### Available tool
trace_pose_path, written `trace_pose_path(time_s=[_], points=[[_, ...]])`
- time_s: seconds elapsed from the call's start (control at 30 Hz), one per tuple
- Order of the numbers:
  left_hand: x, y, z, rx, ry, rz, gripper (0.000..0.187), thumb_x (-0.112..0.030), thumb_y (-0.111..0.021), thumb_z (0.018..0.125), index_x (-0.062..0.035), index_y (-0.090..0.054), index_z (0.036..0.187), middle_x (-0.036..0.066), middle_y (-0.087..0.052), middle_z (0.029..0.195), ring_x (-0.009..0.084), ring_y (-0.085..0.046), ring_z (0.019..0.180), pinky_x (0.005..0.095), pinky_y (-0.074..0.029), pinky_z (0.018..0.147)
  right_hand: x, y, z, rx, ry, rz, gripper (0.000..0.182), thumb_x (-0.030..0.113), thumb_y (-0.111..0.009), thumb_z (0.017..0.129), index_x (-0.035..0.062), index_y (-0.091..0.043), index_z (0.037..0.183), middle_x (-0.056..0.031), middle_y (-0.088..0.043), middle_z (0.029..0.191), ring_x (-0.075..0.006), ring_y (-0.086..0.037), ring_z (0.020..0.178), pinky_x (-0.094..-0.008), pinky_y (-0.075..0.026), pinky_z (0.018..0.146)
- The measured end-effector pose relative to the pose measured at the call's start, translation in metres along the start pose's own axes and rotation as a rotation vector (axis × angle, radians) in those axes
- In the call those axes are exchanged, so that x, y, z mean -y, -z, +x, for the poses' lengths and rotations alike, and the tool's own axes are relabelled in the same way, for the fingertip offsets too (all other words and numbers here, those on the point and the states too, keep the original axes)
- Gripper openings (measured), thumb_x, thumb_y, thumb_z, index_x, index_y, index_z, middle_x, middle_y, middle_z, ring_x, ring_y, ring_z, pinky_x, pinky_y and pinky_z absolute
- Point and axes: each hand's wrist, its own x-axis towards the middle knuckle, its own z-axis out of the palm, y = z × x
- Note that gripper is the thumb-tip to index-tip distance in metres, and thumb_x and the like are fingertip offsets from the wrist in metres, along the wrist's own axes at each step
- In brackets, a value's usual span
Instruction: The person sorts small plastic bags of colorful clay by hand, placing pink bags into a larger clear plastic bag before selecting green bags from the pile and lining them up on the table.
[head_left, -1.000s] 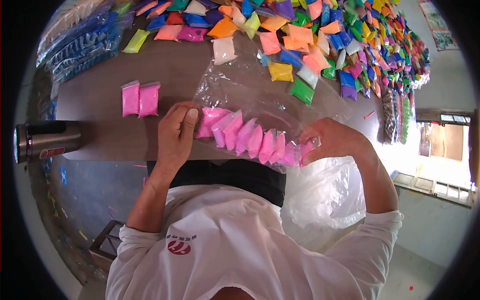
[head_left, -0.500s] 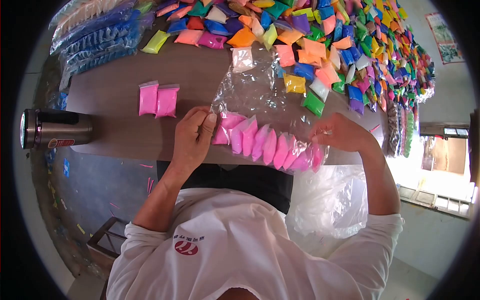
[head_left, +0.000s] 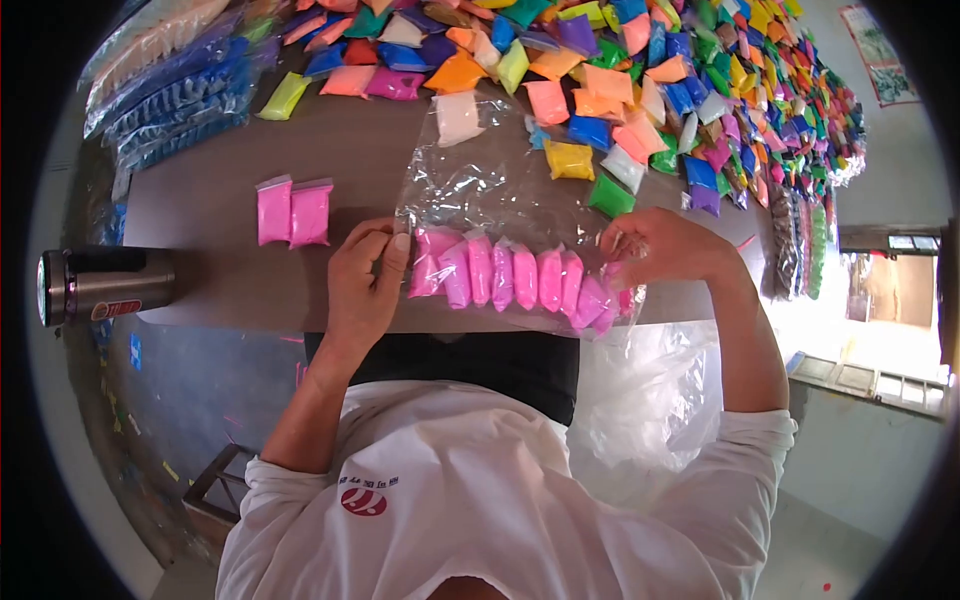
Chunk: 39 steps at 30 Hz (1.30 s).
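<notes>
Bag point(head_left: 475, 185): clear, crinkled, glossy film, spread in front of you over the smooth brown surface point(head_left: 215, 150).
Pink packets point(head_left: 525, 278): plump, pillow-shaped, rowed inside the bag.
Left grip point(head_left: 368, 275): your thumb and fingers pinch the bag's left edge.
Right grip point(head_left: 665, 248): fingers curled at the bag's right end; I cannot tell whether they hold film.
Loose pair point(head_left: 274, 212): soft pink rectangles, touching.

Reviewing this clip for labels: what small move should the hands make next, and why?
Probably the right hand should straighten the pink packets at its end of the clear bag: they lean and overlap, while the middle ones form a neater row. The left hand holds the other end.
</notes>
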Motion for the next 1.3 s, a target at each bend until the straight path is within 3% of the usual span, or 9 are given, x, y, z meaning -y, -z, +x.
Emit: trace_pose_path(time_s=[0.2, 0.3, 0.5, 0.6, 0.7, 0.8, 0.9, 1.1, 1.3], points=[[0.000, -0.001, 0.000, 0.006, 0.006, 0.019, 0.027, -0.018, -0.060, 0.100, 0.0058, -0.062, 0.087, 0.013, -0.068, 0.099, 0.0192, -0.060, 0.078, 0.0306, -0.048, 0.069, -0.005, 0.000, 0.003, 0.006, -0.208, -0.159, 0.037, 0.021, -0.084, 0.076, -0.0003, -0.065, 0.098, -0.0015, -0.067, 0.078, -0.0105, -0.064, 0.080, -0.0255, -0.049, 0.072], [-0.003, 0.000, 0.000, 0.004, 0.005, 0.031, 0.027, -0.019, -0.060, 0.100, 0.0058, -0.062, 0.088, 0.013, -0.068, 0.099, 0.0191, -0.060, 0.078, 0.0307, -0.048, 0.069, -0.005, 0.000, -0.002, 0.047, -0.164, 0.155, 0.031, 0.019, -0.084, 0.074, -0.0007, -0.067, 0.092, -0.0021, -0.068, 0.078, -0.0108, -0.065, 0.080, -0.0250, -0.049, 0.071], [-0.003, -0.001, 0.000, 0.009, -0.005, 0.033, 0.028, -0.020, -0.059, 0.101, 0.0060, -0.062, 0.089, 0.012, -0.068, 0.099, 0.0198, -0.061, 0.078, 0.0310, -0.049, 0.070, -0.012, -0.003, -0.005, 0.139, -0.069, -0.081, 0.034, 0.024, -0.084, 0.072, 0.0013, -0.070, 0.093, -0.0054, -0.070, 0.080, -0.0150, -0.066, 0.078, -0.0308, -0.051, 0.071], [-0.003, -0.001, 0.000, 0.013, -0.002, 0.040, 0.029, -0.020, -0.059, 0.101, 0.0059, -0.062, 0.088, 0.012, -0.068, 0.099, 0.0202, -0.061, 0.078, 0.0311, -0.049, 0.070, -0.006, -0.002, -0.006, 0.132, -0.173, -0.094, 0.033, 0.020, -0.083, 0.074, -0.0005, -0.070, 0.096, -0.0049, -0.072, 0.085, -0.0131, -0.067, 0.085, -0.0301, -0.050, 0.078], [-0.003, -0.001, 0.000, 0.013, -0.007, 0.051, 0.029, -0.020, -0.059, 0.101, 0.0058, -0.062, 0.088, 0.013, -0.068, 0.099, 0.0205, -0.061, 0.078, 0.0312, -0.049, 0.070, -0.004, -0.002, -0.008, 0.104, -0.170, -0.059, 0.044, 0.026, -0.084, 0.071, 0.0015, -0.069, 0.104, -0.0074, -0.072, 0.090, -0.0175, -0.067, 0.086, -0.0310, -0.051, 0.078], [-0.001, -0.001, 0.000, 0.013, -0.017, 0.057, 0.029, -0.020, -0.059, 0.100, 0.0057, -0.062, 0.087, 0.013, -0.068, 0.099, 0.0210, -0.061, 0.078, 0.0313, -0.049, 0.070, -0.015, -0.002, -0.010, -0.009, 0.007, -0.054, 0.061, 0.030, -0.085, 0.069, 0.0029, -0.063, 0.119, -0.0098, -0.071, 0.102, -0.0203, -0.066, 0.099, -0.0333, -0.051, 0.085], [-0.001, 0.000, 0.000, 0.015, -0.012, 0.055, 0.029, -0.020, -0.059, 0.100, 0.0057, -0.062, 0.087, 0.013, -0.068, 0.099, 0.0215, -0.062, 0.078, 0.0315, -0.049, 0.070, -0.012, -0.010, -0.017, -0.064, 0.017, -0.003, 0.082, 0.018, -0.088, 0.064, 0.0034, -0.052, 0.136, -0.0102, -0.070, 0.109, -0.0212, -0.064, 0.105, -0.0327, -0.047, 0.098], [-0.001, -0.001, 0.000, 0.010, -0.018, 0.064, 0.028, -0.020, -0.059, 0.100, 0.0057, -0.062, 0.088, 0.014, -0.068, 0.100, 0.0219, -0.062, 0.080, 0.0313, -0.049, 0.071, 0.009, -0.047, -0.018, -0.323, -0.101, -0.215, 0.081, 0.023, -0.090, 0.063, 0.0039, -0.054, 0.133, -0.0108, -0.069, 0.102, -0.0226, -0.067, 0.097, -0.0350, -0.051, 0.090], [-0.001, -0.001, 0.001, 0.007, -0.038, 0.070, 0.028, -0.020, -0.058, 0.101, 0.0055, -0.062, 0.088, 0.014, -0.068, 0.100, 0.0220, -0.062, 0.080, 0.0312, -0.049, 0.072, -0.001, -0.040, -0.020, -0.287, -0.064, -0.012, 0.087, 0.028, -0.092, 0.058, 0.0054, -0.054, 0.133, -0.0083, -0.066, 0.094, -0.0218, -0.065, 0.086, -0.0344, -0.052, 0.082]])
